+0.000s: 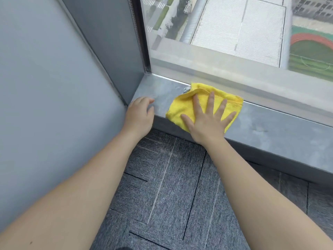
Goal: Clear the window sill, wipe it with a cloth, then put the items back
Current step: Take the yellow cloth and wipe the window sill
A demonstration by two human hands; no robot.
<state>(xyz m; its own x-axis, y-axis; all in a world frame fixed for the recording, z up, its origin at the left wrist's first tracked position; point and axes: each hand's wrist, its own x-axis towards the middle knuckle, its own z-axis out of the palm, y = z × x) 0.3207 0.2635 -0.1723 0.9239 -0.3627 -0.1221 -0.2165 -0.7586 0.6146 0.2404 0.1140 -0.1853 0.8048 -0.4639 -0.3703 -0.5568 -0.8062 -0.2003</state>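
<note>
A yellow cloth (pixel 182 107) lies folded on the grey window sill (pixel 270 127), near the sill's left end. My right hand (pixel 207 120) presses flat on the cloth with fingers spread. My left hand (pixel 139 114) rests on the sill's front edge at the far left corner, fingers loosely curled and holding nothing. A small grey tag or corner of fabric (pixel 186 90) sticks out at the cloth's upper left. No other items stand on the visible part of the sill.
The window glass (pixel 234 42) rises straight from the sill's back edge. A grey wall panel (pixel 45 78) closes off the left side. Grey carpet tiles (pixel 171 186) cover the floor below the sill.
</note>
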